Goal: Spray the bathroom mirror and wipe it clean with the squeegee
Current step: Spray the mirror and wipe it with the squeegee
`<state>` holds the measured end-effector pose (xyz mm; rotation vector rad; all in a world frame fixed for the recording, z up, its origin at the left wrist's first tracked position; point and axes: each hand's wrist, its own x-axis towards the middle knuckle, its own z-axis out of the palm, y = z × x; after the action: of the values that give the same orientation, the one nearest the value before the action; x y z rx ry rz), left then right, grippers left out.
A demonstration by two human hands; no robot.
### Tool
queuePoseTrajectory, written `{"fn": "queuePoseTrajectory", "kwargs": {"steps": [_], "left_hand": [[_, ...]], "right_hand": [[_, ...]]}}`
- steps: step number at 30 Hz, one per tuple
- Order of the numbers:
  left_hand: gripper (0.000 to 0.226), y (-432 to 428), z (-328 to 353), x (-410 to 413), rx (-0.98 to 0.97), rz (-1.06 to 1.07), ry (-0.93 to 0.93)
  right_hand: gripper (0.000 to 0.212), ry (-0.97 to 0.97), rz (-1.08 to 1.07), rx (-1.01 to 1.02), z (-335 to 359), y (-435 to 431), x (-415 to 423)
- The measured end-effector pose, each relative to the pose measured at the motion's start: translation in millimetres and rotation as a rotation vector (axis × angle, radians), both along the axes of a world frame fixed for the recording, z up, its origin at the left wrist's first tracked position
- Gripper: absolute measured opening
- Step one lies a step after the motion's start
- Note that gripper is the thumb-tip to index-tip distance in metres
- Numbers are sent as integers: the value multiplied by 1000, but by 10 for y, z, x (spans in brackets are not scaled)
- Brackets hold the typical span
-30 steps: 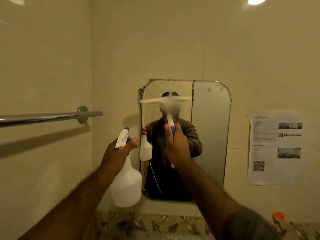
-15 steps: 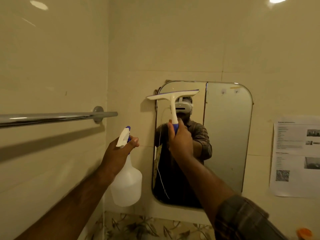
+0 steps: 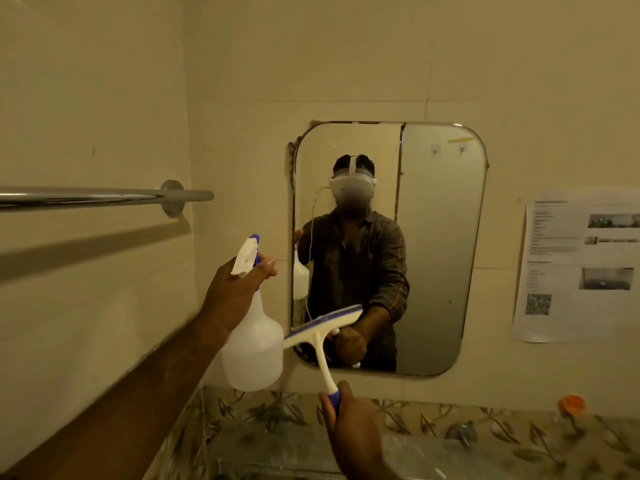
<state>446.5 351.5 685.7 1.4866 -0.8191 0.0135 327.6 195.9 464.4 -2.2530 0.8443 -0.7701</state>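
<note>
A rounded rectangular mirror (image 3: 440, 244) hangs on the beige tiled wall ahead. My left hand (image 3: 235, 289) grips the neck of a white spray bottle (image 3: 252, 348) with a blue trigger, held left of the mirror. My right hand (image 3: 349, 420) holds the blue grip of a white squeegee (image 3: 320, 336). Its blade lies tilted across the mirror's lower left corner. Whether the blade touches the glass I cannot tell. The mirror reflects a person with a headset, the bottle and the squeegee.
A chrome towel bar (image 3: 104, 195) juts from the left wall at head height. A printed sheet (image 3: 581, 265) is stuck to the wall right of the mirror. Below runs a leaf-patterned tile band (image 3: 485, 431) with a small orange object (image 3: 571, 403) at right.
My right hand has drawn the squeegee from the mirror's top left down to its lower left corner. The left hand with the bottle has barely moved. The view has shifted.
</note>
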Motion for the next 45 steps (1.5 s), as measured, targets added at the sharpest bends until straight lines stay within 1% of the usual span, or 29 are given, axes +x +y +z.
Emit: {"fn": "queuePoseTrajectory", "kwargs": {"steps": [3,6,7,9,10,11,12,13,14,15,16,18,19,23,25,27,28,30,32,33,34,35,37,38,39,41,43,44,45], "left_hand": [[21,-29,-11,-100,17,-23,-2],[41,-63,-12,-221,23,-35,7],[41,-78,-16,-260,22,-39,9],[24,-114,-31,-319,14,-47,-9],[16,-134,-35,-346,10,-50,-15],[15,-151,-36,-372,9,-55,-16],[20,-171,-36,-397,8,-64,-12],[30,-189,-34,-429,6,-72,-2],[40,-214,-24,-466,4,-76,8],[45,-245,-13,-510,-1,-81,13],[42,-284,-1,-547,-8,-88,18],[29,-376,15,-612,-16,-102,28],[26,-418,19,-633,-13,-108,29],[46,-502,40,-691,13,-101,28],[45,-516,52,-709,6,-106,17],[45,-544,44,-733,6,-114,16],[46,-569,26,-754,11,-119,21],[46,-635,-20,-821,30,-135,31],[34,-739,-76,-891,36,-170,31],[28,-797,-109,-936,43,-189,32],[28,-862,-145,-987,49,-198,36],[36,-931,-185,-1049,55,-198,44],[60,-1071,-264,-1197,86,-194,51],[66,-1144,-299,-1280,105,-212,39],[66,-1227,-336,-1362,114,-243,27],[59,-1390,-402,-1537,114,-303,19],[55,-1544,-451,-1729,110,-366,14],[51,-1617,-476,-1830,109,-397,8],[42,-1693,-508,-1940,110,-424,2]], "right_hand": [[33,42,-3,119,-250,46,-142],[29,84,-11,238,-413,39,-324],[31,91,-28,267,-461,25,-397],[33,104,-63,298,-521,-4,-571],[34,118,-62,293,-519,-29,-667],[32,127,-47,266,-489,-69,-756],[28,129,-25,218,-439,-119,-832],[27,123,-2,152,-370,-173,-888],[28,113,13,82,-298,-233,-925],[30,103,23,17,-220,-292,-945],[32,102,28,-37,-140,-355,-954],[30,132,36,-111,-32,-485,-983],[30,155,35,-129,-13,-553,-1020],[40,200,-29,-108,-224,-868,-1396],[39,212,-103,-51,-323,-1015,-1686],[42,185,-194,12,-384,-1148,-1982],[45,166,-234,22,-388,-1195,-2110],[42,109,-271,18,-315,-1237,-2314],[33,24,-254,4,-188,-1249,-2437],[34,-25,-257,6,-131,-1246,-2490],[35,-75,-271,20,-76,-1240,-2548],[36,-120,-286,39,-33,-1236,-2612],[33,-192,-303,76,-2,-1235,-2745],[34,-219,-311,89,-13,-1237,-2814],[37,-247,-320,98,-30,-1243,-2893],[43,-296,-351,124,-73,-1273,-3060],[44,-327,-383,150,-81,-1316,-3252],[44,-338,-392,158,-75,-1338,-3352],[44,-344,-402,165,-70,-1359,-3451]]}}
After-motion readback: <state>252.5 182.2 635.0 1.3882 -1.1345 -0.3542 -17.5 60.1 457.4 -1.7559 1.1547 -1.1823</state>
